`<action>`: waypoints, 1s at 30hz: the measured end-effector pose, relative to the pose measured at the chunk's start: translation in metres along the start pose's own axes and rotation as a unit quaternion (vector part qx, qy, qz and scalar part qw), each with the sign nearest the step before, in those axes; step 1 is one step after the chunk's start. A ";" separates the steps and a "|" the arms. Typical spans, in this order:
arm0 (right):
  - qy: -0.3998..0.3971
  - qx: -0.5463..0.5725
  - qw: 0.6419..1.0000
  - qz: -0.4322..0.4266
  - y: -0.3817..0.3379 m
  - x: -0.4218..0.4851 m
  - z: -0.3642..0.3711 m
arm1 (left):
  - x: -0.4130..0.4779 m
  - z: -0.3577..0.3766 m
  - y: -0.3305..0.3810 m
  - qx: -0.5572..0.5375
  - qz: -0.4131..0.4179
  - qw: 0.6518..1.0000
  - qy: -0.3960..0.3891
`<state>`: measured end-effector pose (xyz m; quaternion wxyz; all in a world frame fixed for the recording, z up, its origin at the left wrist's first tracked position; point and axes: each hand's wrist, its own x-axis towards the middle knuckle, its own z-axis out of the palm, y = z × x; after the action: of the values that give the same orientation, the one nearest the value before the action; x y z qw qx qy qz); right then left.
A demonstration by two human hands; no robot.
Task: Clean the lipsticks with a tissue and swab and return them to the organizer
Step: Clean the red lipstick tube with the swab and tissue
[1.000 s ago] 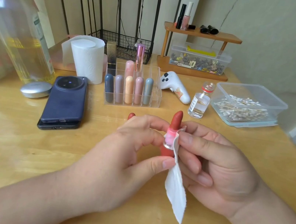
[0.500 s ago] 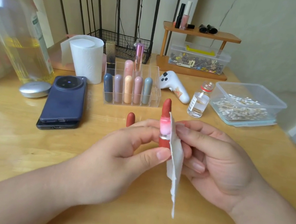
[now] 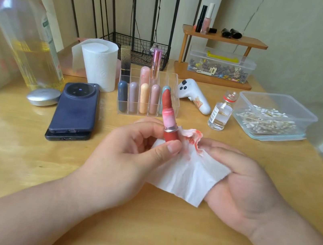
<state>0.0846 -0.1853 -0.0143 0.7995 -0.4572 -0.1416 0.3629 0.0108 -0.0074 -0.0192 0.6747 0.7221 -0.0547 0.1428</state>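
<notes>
1. The left hand [image 3: 130, 155] pinched the lipstick [image 3: 168, 113] by its red base, thumb in front and curled fingers behind, above the table [image 3: 24, 153] in front of the person.
2. The lipstick stood nearly upright, long axis vertical, with the tip leaning slightly left and away. Its red stick was wound out, and the pink collar below it looked smeared.
3. The right hand [image 3: 241, 188] held the tissue [image 3: 186, 173], with one digit lying over the top edge and the rest hidden under the sheet. It read as a loose pinch rather than a spread hand.
4. The tissue lay just right of the lipstick base and seemed to touch it. Its crumpled upper corner, stained red, sat beside the metal ring and below the pink collar.
5. The coming move turned on this: the dirty collar lay up and to the left of the tissue's stained corner. So the right hand, being the nearer one, probably needed to lift the tissue up along the upright stick, while the left hand turned the base.
6. The organizer [image 3: 175, 103] stood directly behind the lipstick, farther from the person, with other lipsticks upright in its compartments. A rear right compartment looked vacant.
7. The swabs [image 3: 266, 121] lay in a clear box [image 3: 305, 117] well to the right, nearer the right hand. A small bottle [image 3: 221, 115] stood between the box and the organizer.
</notes>
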 end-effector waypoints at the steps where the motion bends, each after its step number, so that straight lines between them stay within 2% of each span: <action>1: 0.013 0.000 1.000 -0.006 0.000 0.001 -0.002 | 0.000 -0.001 -0.001 -0.012 -0.004 1.000 0.001; 5: 0.018 0.028 0.999 -0.005 -0.001 0.005 -0.004 | 0.001 -0.003 -0.005 -0.066 -0.024 0.998 0.001; 8: -0.038 0.127 0.991 0.009 -0.005 0.009 0.003 | 0.002 -0.006 -0.005 -0.027 -0.014 0.999 0.013; 10: -0.036 0.184 0.982 0.003 -0.008 0.011 -0.001 | 0.001 -0.007 -0.005 0.014 -0.011 1.000 -0.010; 11: -0.012 0.166 0.986 -0.020 -0.008 0.011 -0.004 | 0.000 -0.006 -0.005 0.033 -0.009 0.999 -0.028; 14: 0.092 -0.016 0.992 -0.089 -0.006 0.003 0.003 | -0.004 -0.002 -0.007 0.085 0.011 0.993 -0.083; 17: 0.052 -0.162 0.978 -0.124 0.003 -0.005 0.010 | -0.005 0.001 -0.005 0.141 0.034 0.982 -0.123; 20: 0.044 -0.244 0.959 -0.136 0.003 -0.006 0.010 | -0.004 0.000 0.001 0.172 0.036 0.976 -0.132; 25: 0.036 -0.264 0.953 -0.143 0.004 -0.004 0.011 | -0.007 0.004 0.004 0.208 0.055 0.968 -0.127; 30: 0.039 -0.221 0.962 -0.158 0.002 -0.007 0.014 | -0.008 0.005 -0.001 0.195 0.045 0.978 -0.058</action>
<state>0.0712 -0.1804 -0.0076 0.7306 -0.6084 -0.2569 0.1735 0.0044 -0.0131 -0.0229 0.5094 0.8437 -0.0971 0.1385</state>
